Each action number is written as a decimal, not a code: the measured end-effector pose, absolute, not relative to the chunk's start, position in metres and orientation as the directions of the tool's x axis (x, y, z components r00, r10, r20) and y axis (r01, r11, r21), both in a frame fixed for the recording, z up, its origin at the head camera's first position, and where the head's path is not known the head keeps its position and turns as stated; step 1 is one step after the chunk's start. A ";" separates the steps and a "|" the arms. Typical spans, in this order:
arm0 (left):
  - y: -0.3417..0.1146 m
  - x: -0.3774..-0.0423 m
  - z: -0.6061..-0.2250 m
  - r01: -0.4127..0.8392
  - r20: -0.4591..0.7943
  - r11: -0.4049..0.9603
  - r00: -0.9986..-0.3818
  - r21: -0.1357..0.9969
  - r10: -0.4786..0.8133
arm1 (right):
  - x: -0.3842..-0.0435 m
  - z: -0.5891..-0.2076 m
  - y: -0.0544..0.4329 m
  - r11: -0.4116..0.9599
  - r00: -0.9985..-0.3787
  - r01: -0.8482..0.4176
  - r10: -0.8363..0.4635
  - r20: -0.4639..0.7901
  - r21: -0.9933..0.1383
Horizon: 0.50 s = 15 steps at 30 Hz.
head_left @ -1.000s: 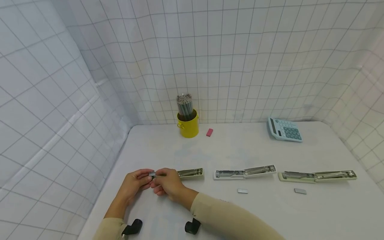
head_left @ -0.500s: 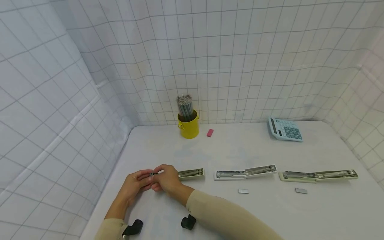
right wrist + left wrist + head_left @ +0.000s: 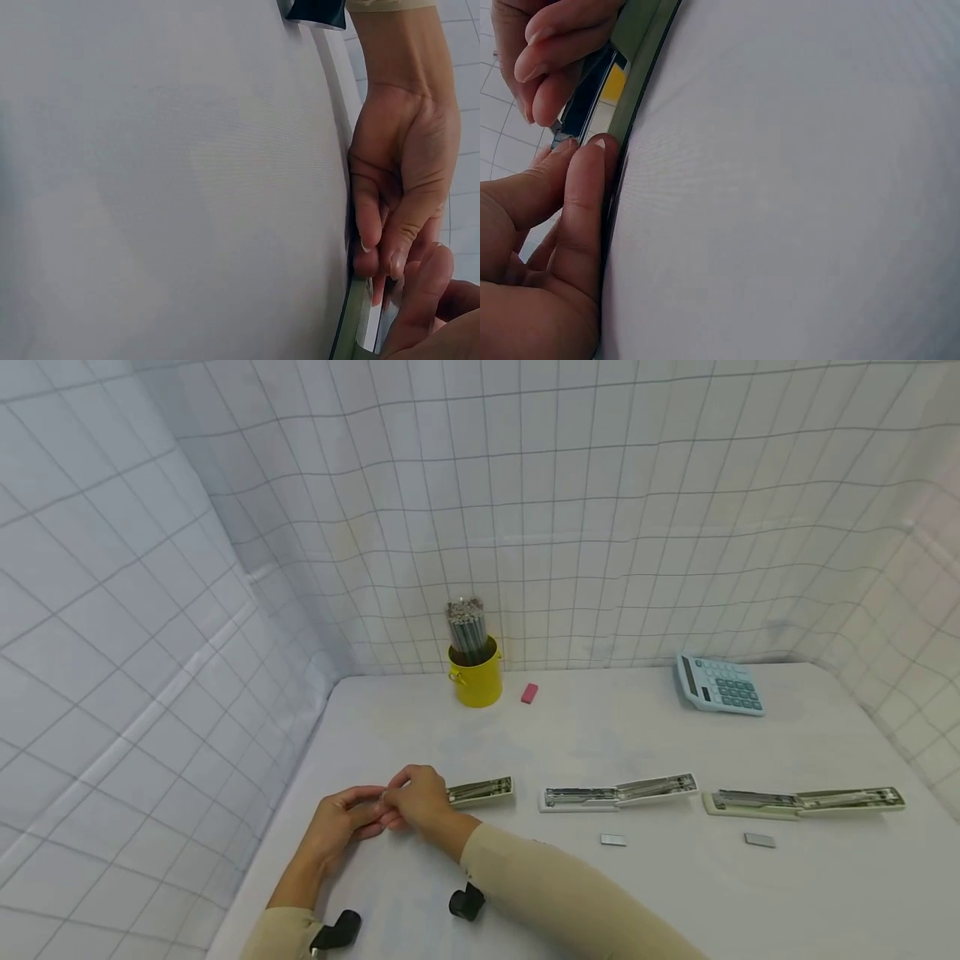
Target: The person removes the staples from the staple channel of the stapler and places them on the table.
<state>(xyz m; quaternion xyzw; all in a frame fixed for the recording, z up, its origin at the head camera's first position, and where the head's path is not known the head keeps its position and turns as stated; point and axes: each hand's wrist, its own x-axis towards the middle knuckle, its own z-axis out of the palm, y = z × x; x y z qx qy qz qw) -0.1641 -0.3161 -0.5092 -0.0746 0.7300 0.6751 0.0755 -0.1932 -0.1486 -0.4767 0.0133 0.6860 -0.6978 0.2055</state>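
Observation:
My left hand (image 3: 339, 825) grips the near-left end of the opened pale green stapler (image 3: 482, 791), thumb and fingertips around its base in the left wrist view. Over the same end, my right hand (image 3: 422, 802) pinches a small strip of staples, mostly covered by the fingertips. A shiny sliver of metal (image 3: 390, 306) shows between the two hands in the right wrist view. To the right lie an opened white stapler (image 3: 581, 797) and another opened pale green one (image 3: 753, 804). One strip of staples (image 3: 612, 840) lies before the white stapler, and a second strip (image 3: 760, 840) before the other.
Toward the back stand a yellow bucket (image 3: 480, 687) of pencils (image 3: 468, 631) and a pink eraser (image 3: 529, 693). A light blue calculator (image 3: 720, 685) lies at back right. Gridded white cloth walls (image 3: 585, 552) enclose the white table (image 3: 600, 735).
The strip of staples, visible between the fingertips earlier, is now hidden by them. My right hand has tipped up and drawn slightly closer over the left fingertips; the left hand has barely moved.

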 end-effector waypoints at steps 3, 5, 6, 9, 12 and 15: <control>-0.316 -0.164 -0.509 -0.210 -0.208 0.088 -0.978 0.974 -0.029 | -0.195 -0.476 -0.148 0.030 -0.912 0.305 -0.277 -0.301 -0.952; -0.316 -0.164 -0.508 -0.217 -0.214 0.099 -0.976 0.971 -0.033 | -0.196 -0.475 -0.148 0.043 -0.910 0.304 -0.283 -0.303 -0.952; -0.316 -0.164 -0.507 -0.221 -0.218 0.108 -0.975 0.969 -0.036 | -0.196 -0.474 -0.148 0.046 -0.907 0.307 -0.288 -0.307 -0.951; -0.316 -0.164 -0.504 -0.229 -0.223 0.181 -0.973 0.956 -0.057 | -0.196 -0.474 -0.149 0.056 -0.901 0.313 -0.297 -0.315 -0.948; -0.317 -0.164 -0.500 -0.215 -0.202 0.341 -0.977 0.915 -0.075 | -0.196 -0.474 -0.149 0.060 -0.897 0.321 -0.301 -0.324 -0.945; -0.320 -0.164 -0.497 -0.157 -0.142 0.575 -0.987 0.803 -0.072 | -0.195 -0.473 -0.149 0.063 -0.896 0.327 -0.297 -0.330 -0.943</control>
